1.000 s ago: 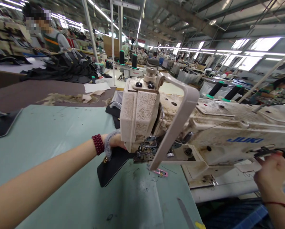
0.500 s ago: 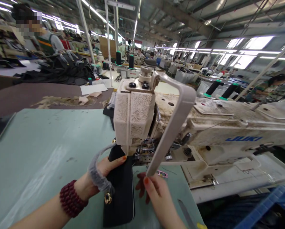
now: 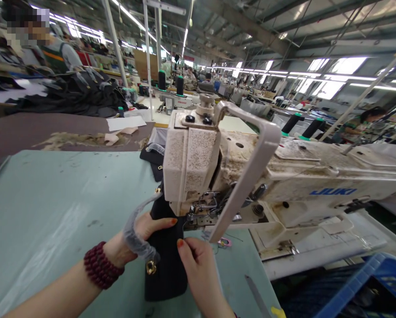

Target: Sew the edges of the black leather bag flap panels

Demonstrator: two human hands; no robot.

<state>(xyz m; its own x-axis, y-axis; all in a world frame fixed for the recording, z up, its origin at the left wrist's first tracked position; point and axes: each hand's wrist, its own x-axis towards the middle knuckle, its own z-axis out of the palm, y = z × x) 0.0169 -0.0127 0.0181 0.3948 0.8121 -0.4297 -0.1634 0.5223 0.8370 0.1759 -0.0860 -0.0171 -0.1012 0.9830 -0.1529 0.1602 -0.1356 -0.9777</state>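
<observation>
A black bag panel (image 3: pixel 167 265) lies at the needle area of a worn white sewing machine (image 3: pixel 192 154). A handle wrapped in clear film (image 3: pixel 131 234) arches from it, with a gold ring fitting (image 3: pixel 150 266) at the near end. My left hand (image 3: pixel 143 232) passes beneath this handle and grips the panel's left side, thumb on top. At the panel's right edge, my right hand (image 3: pixel 199 263) is closed with its thumb on the edge; its other fingers are curled and partly hidden. The machine's bent lifting lever (image 3: pixel 244 181) slopes down just behind the right hand.
A metal blade (image 3: pixel 256 293) and a small pink-handled item (image 3: pixel 225 242) lie right of my right hand. Another black piece with a wrapped handle (image 3: pixel 155 149) sits behind the machine head. A blue crate (image 3: pixel 353 287) stands lower right. A co-worker (image 3: pixel 62 53) is at the far left.
My right hand has let go of the lever's lower end and moved left and down onto the panel's right edge. My left hand stays on the panel.
</observation>
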